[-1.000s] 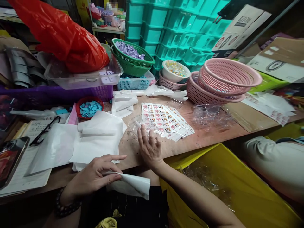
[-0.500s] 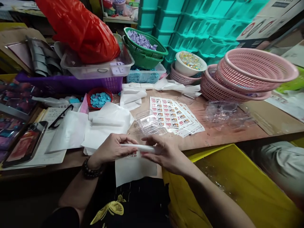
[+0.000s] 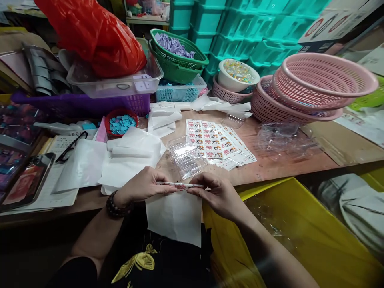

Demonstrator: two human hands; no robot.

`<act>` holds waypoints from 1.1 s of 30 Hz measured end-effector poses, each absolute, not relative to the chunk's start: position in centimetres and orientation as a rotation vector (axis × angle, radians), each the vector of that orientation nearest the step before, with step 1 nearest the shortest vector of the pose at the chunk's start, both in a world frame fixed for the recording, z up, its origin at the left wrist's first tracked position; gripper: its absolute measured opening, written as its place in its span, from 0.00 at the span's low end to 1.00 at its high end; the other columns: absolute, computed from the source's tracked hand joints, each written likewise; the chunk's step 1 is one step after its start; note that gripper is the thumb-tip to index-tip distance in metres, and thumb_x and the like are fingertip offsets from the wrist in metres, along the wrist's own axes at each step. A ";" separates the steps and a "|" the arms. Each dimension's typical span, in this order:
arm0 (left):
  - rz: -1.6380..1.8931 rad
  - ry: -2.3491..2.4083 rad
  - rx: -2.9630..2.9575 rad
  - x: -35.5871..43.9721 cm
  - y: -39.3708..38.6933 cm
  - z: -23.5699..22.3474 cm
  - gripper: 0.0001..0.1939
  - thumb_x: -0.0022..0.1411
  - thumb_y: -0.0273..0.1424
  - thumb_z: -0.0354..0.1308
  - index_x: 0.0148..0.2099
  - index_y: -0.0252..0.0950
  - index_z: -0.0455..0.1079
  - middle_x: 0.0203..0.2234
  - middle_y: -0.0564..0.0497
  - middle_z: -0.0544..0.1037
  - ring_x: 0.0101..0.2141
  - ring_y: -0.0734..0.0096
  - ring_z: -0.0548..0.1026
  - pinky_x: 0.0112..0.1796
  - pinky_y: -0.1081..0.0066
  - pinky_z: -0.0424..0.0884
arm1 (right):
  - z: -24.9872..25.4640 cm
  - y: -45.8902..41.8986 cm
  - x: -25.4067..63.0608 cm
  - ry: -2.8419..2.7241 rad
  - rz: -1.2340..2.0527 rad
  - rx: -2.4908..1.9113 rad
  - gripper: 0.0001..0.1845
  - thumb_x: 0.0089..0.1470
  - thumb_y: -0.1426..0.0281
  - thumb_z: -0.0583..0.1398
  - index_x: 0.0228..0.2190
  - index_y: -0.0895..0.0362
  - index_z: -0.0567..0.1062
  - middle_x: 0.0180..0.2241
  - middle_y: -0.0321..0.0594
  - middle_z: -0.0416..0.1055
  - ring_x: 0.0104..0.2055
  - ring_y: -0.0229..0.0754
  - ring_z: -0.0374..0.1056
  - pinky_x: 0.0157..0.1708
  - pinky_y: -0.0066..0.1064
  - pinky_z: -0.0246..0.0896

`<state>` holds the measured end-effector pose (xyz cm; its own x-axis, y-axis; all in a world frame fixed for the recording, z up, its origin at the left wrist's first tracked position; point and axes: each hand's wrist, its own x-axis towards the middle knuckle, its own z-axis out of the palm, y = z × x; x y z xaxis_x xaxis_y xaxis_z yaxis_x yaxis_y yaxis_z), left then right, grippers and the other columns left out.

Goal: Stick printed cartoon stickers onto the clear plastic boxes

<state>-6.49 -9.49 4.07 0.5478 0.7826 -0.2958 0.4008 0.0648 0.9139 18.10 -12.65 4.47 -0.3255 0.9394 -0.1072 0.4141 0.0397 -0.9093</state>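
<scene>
White backing: a sheet of white paper (image 3: 175,218) hangs from both hands over the person's lap, at the near edge of the wooden table (image 3: 270,170).
Hands: the left hand (image 3: 142,186) and right hand (image 3: 216,192) are pinched on opposite ends of a narrow sticker strip (image 3: 180,186) along the sheet's top edge, fingertips nearly meeting.
Change: half a second earlier the top edge looked like a plain white roll; now red printing shows on the strip, and the sheet hangs lower and wider. A second ago the right hand was pressed on the clear plastic boxes (image 3: 186,157); now it is off them.
Sticker sheets: a fanned stack (image 3: 217,142) lies just beyond the boxes, unmoved.
Hard to make out: the sticker designs are too small to read; the clear containers (image 3: 282,138) by the pink baskets (image 3: 312,86) blur together; the yellow bin (image 3: 300,232) is cut off at right.
Writing: a carton at top right (image 3: 330,26) carries print, illegible.
</scene>
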 end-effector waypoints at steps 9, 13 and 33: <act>0.302 1.005 1.494 -5.7 -9.4 3.2 0.15 0.55 0.41 0.66 0.32 0.32 0.80 0.24 0.50 0.78 0.26 0.74 0.70 0.29 0.75 0.63 | 3.9 -12.9 18.5 -1.543 1.559 -1.409 0.22 0.49 0.52 0.68 0.39 0.56 0.81 0.35 0.42 0.79 0.35 0.41 0.72 0.34 0.33 0.69; 0.262 1.043 1.551 -5.1 -9.7 3.6 0.15 0.56 0.41 0.65 0.32 0.32 0.80 0.22 0.51 0.77 0.25 0.75 0.68 0.27 0.75 0.62 | 3.5 -13.0 18.5 -1.536 1.547 -1.352 0.18 0.53 0.55 0.66 0.34 0.57 0.80 0.33 0.41 0.79 0.35 0.42 0.74 0.36 0.34 0.70; 0.360 0.863 2.240 -4.7 -10.3 3.5 0.12 0.71 0.31 0.50 0.42 0.36 0.75 0.40 0.48 0.80 0.39 0.67 0.77 0.38 0.70 0.70 | 5.3 -4.5 21.5 -1.553 1.501 -1.391 0.22 0.42 0.52 0.70 0.24 0.58 0.74 0.22 0.32 0.68 0.25 0.34 0.59 0.28 0.30 0.55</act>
<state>-4.72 -10.35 3.54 0.7394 0.6733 0.0070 0.4791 -0.5334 0.6971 21.55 -4.53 5.26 -0.3008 0.9191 -0.2545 0.2855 -0.1678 -0.9436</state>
